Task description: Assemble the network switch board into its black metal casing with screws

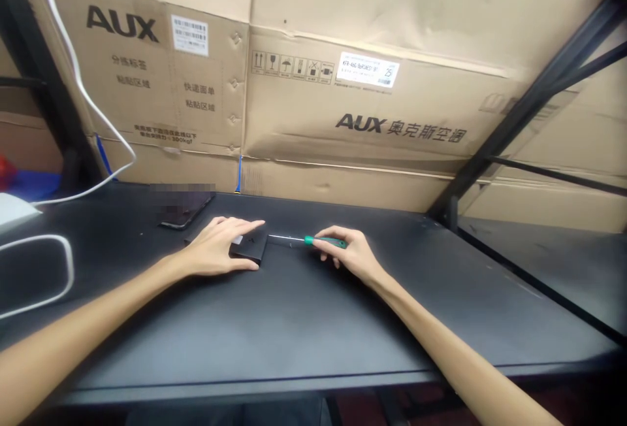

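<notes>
Horizontally, a green-handled screwdriver (308, 240) was gripped by fingers of the right hand (345, 251), its tip beside a black box (251, 249) clasped in the left hand (215, 246).

The left hand (213, 247) holds a black box (251, 248); the right hand (353, 253) grips a green-handled screwdriver (309, 240) pointing toward it.

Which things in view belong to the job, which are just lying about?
Apparently in use:
- slim screwdriver with green handle, metal shaft
- flat black rectangular box

Seemingly just around:
- dark, flat rectangular slab
- thin white cable
- brown AUX-printed cardboard
</notes>
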### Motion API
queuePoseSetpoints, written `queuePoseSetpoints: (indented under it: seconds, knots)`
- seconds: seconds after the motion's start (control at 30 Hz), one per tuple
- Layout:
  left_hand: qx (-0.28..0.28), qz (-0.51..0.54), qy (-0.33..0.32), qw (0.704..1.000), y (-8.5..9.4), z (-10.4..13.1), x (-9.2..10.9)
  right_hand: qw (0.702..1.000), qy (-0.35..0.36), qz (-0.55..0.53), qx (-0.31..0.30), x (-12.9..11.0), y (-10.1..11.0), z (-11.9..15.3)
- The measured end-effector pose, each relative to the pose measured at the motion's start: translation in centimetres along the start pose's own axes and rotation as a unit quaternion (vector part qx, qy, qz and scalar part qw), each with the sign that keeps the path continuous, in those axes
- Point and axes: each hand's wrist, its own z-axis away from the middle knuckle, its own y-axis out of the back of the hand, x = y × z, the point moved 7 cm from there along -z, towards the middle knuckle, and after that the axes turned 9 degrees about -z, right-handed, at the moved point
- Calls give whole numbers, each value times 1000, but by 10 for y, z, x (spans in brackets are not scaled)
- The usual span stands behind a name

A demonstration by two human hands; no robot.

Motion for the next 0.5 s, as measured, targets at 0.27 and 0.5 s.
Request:
queuePoseSetpoints:
  seconds: [0.27,0.5]
  knots:
    - [10,3,-3,1000,1,1,1,993,1,114,-39,-6,-6,-3]
    - [7,-1,7,1000,4,1,3,985,-18,112,-127,-6,-3,-27]
